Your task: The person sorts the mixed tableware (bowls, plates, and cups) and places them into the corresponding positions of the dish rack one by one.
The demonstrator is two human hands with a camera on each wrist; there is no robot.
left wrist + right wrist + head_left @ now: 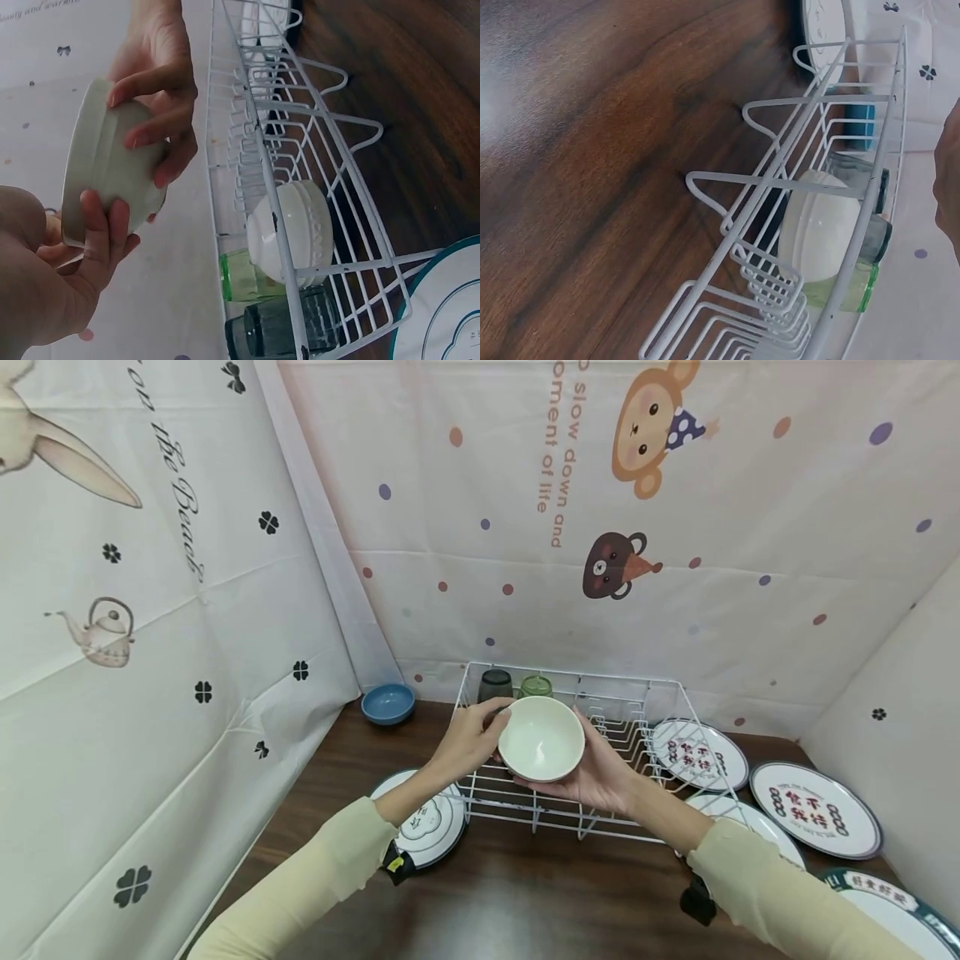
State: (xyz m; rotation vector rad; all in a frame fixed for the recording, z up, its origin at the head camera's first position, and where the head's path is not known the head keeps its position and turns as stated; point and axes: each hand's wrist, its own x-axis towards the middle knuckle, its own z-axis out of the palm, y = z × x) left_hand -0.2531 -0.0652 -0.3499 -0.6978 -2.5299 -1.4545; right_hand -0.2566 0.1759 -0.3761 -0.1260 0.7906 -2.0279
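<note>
Hands on a cream bowl, held above the white dish rack.

Your left hand (468,739) curls its fingers over the left rim of the cream bowl (542,737), while your right hand (600,772) cups it from below and the right, fingers wrapped round its base. Both hold the bowl in the air over the near part of the white wire rack (637,752). Inside the rack, at its far left, a second white bowl (292,232) lies on its side beside a green cup (244,277) and a dark cup (274,326). Printed plates (813,808) lie on the wooden table (525,893) to the right, another plate (435,822) near left, and a blue bowl (387,702) far left.
</note>
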